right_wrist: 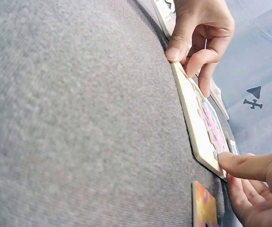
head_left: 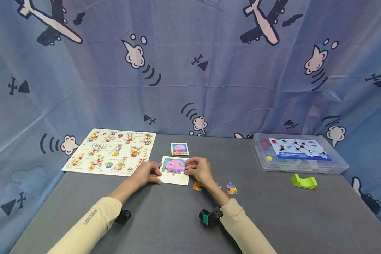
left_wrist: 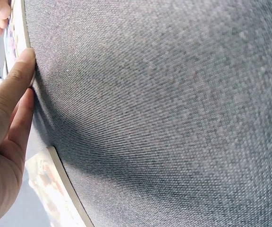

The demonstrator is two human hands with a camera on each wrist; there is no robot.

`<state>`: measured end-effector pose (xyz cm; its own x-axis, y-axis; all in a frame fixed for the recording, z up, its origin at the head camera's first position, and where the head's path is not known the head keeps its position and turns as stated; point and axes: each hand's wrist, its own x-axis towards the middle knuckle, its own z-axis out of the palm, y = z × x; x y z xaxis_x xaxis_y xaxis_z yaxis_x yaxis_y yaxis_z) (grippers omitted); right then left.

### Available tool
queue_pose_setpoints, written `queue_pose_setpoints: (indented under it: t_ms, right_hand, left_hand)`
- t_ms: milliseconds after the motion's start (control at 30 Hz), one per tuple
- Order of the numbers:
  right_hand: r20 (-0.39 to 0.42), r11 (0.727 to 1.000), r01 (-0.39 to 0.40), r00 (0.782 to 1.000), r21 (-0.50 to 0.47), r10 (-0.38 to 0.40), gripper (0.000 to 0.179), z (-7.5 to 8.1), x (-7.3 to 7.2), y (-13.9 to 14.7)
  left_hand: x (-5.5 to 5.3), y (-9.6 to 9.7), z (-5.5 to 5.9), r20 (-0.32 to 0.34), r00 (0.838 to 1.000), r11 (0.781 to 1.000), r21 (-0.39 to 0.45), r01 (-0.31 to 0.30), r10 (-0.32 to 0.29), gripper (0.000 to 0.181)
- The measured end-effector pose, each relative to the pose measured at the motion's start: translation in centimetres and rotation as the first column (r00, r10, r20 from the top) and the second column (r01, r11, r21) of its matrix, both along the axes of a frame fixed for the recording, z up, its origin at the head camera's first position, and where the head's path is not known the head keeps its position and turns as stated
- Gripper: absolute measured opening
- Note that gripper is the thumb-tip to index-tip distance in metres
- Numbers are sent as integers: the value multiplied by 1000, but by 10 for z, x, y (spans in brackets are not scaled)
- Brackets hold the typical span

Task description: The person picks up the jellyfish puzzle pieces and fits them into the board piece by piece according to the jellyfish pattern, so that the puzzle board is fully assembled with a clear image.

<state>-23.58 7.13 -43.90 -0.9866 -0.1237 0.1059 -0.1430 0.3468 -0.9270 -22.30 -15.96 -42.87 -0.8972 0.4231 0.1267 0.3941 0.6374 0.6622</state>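
Note:
A white-framed jigsaw board (head_left: 169, 179) with a pink jellyfish picture lies between both hands. Its lower strip shows bare white, and the pieces above sit together. My left hand (head_left: 146, 172) grips the board's left edge, thumb at the near corner and fingers curled beside it. On the opposite edge, my right hand (head_left: 200, 170) holds the board with its thumb (right_wrist: 242, 164) on top and the other fingers at the side. An orange-yellow puzzle piece (head_left: 197, 186) lies just below the right hand. Another colourful piece (head_left: 231, 188) is right of that wrist, which partly hides one more.
Behind the board lies a small jellyfish picture card (head_left: 179, 149). A large white board with animal figures (head_left: 114, 151) is at the left. A clear plastic case (head_left: 299, 153) stands at the back right, with a green curved block (head_left: 304, 181) before it. A patterned curtain hangs behind.

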Motion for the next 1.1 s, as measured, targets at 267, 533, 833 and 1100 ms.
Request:
queue_pose_setpoints:
  t_ms: [267,533,833,1100]
  right_hand:
    - [-52,998,-15,998,67,18,26,3,-3,-4]
    - [-69,999,-31,997,32,33,24,0,-3,-3]
    - [11,997,10,1000,-72,-9,28,4,3,11]
    - [48,993,17,999,-117,-11,29,4,15,33]
  left_hand:
    - [1,-1,0,10,1000,1000,9,-13,13,17]
    - [1,-1,-1,7,1000,1000,5,-3,3,17]
    - [-2,0,-2,12,1000,1000,4,-2,2,18]
    - [-2,-1,-2,4,1000,1000,-2,7,-7,17]
